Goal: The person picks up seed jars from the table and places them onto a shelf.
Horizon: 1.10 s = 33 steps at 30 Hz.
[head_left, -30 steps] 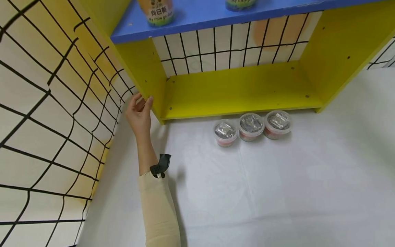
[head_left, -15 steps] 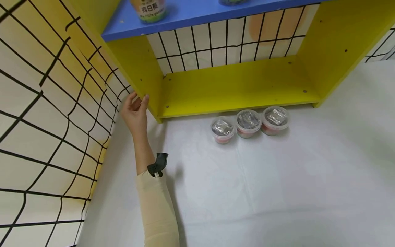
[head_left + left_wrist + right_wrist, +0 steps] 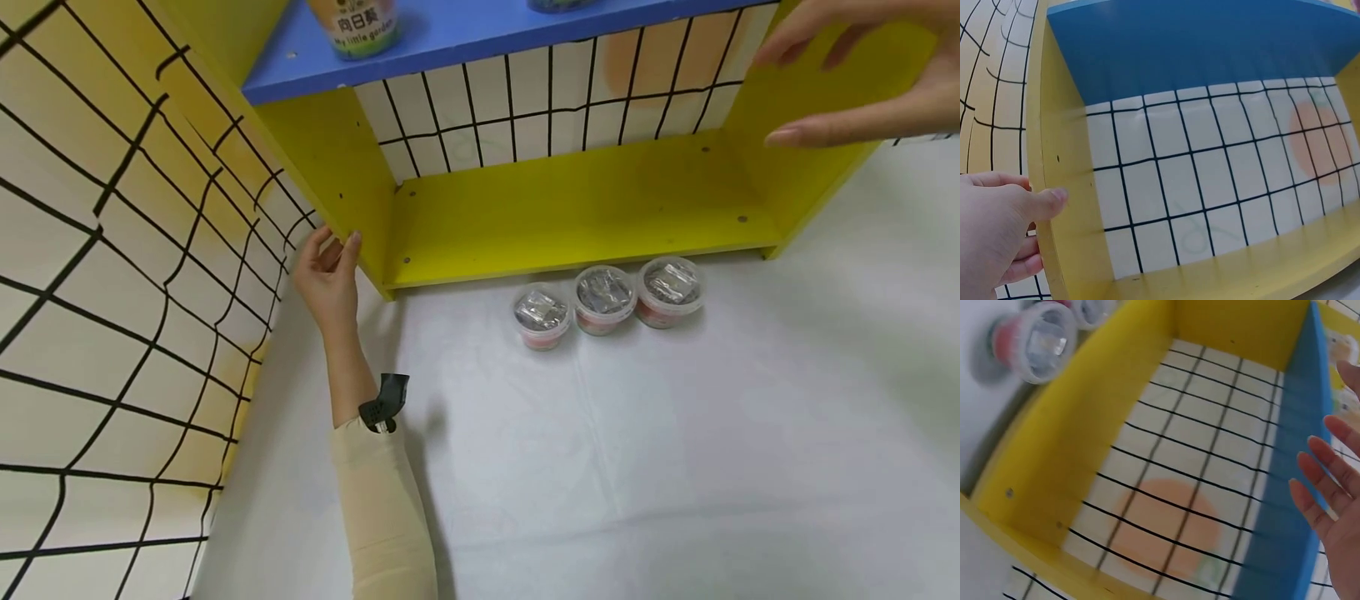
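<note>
Two hands at the sides of a yellow wooden shelf unit (image 3: 570, 217) with a blue shelf board (image 3: 480, 37)

The unit stands on the white cloth (image 3: 675, 467); the left hand (image 3: 327, 279) grips its left wall's front edge, thumb inside, fingers curled round outside, while the right hand (image 3: 862, 75) hovers spread and empty before the right wall; three small clear lidded tubs (image 3: 606, 300) sit below, between the hands, just beside the unit's base

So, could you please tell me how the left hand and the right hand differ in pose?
The left hand grips the shelf's left side panel, thumb on its front edge; the right hand is spread open by the right panel, not visibly touching it. The left hand sits low near the white table; the right hand is higher. Both are bare.
</note>
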Available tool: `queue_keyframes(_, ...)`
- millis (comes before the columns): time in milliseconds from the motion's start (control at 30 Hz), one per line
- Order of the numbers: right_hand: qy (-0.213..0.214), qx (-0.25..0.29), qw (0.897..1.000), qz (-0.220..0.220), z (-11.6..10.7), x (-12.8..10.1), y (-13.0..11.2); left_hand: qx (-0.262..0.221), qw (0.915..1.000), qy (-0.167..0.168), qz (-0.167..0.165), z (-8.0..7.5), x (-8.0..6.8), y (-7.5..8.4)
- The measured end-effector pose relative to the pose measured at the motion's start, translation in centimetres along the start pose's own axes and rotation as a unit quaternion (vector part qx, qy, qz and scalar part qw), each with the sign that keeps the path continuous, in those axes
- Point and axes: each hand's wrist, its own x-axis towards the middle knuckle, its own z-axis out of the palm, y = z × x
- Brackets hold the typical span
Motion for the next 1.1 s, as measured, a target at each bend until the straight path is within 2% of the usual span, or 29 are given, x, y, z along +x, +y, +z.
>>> queue_keyframes(33, -0.005, 0.001, 1.000, -0.002, 0.0, 0.0, -1.5, 0.001, 1.0000, 0.000, -0.001, 0.0, 0.0, 0.0)
queue_keyframes(100, -0.034, 0.007, 0.999, -0.024, -0.2, 0.0, -7.3, 0.000, 1.0000, 0.000, -0.005, -0.1, 0.0, 0.0)
queue_keyframes(133, -0.037, -0.020, 0.998, -0.035, 0.1, 0.0, -8.9, -0.005, 0.9999, 0.001, -0.009, -0.1, 0.0, 0.0)
queue_keyframes(167, -0.042, -0.009, 0.999, -0.023, 0.0, 0.1, -11.4, -0.005, 0.9999, 0.002, -0.010, -0.1, 0.0, 0.0)
queue_keyframes(233, -0.044, -0.007, 0.998, -0.036, 0.1, 0.3, -14.3, -0.008, 0.9999, 0.002, -0.011, -0.2, 0.0, 0.0)
queue_keyframes(300, -0.050, -0.003, 0.998, -0.034, 0.3, 0.3, -15.8, -0.010, 0.9999, 0.003, -0.011, -0.2, 0.0, 0.0)
queue_keyframes(400, -0.058, 0.007, 0.998, -0.020, 0.8, 0.3, -16.6, -0.004, 1.0000, 0.002, -0.007, -0.3, 0.0, 0.0)
queue_keyframes(633, -0.088, 0.028, 0.996, -0.013, 2.1, 0.0, -16.3, 0.008, 1.0000, 0.001, 0.005, -0.4, -0.1, 0.2)
queue_keyframes(733, -0.113, 0.031, 0.993, 0.013, 2.8, -0.2, -16.4, 0.004, 1.0000, 0.001, 0.004, -0.4, -0.2, 0.3)
queue_keyframes(933, -0.197, 0.030, 0.977, 0.073, 4.7, -0.6, -16.4, 0.002, 1.0000, -0.001, -0.001, -0.5, -0.1, 0.4)
queue_keyframes(1100, -0.252, -0.005, 0.964, 0.086, 6.6, -0.9, -16.5, 0.011, 0.9999, 0.000, 0.000, -0.5, -0.2, 0.4)
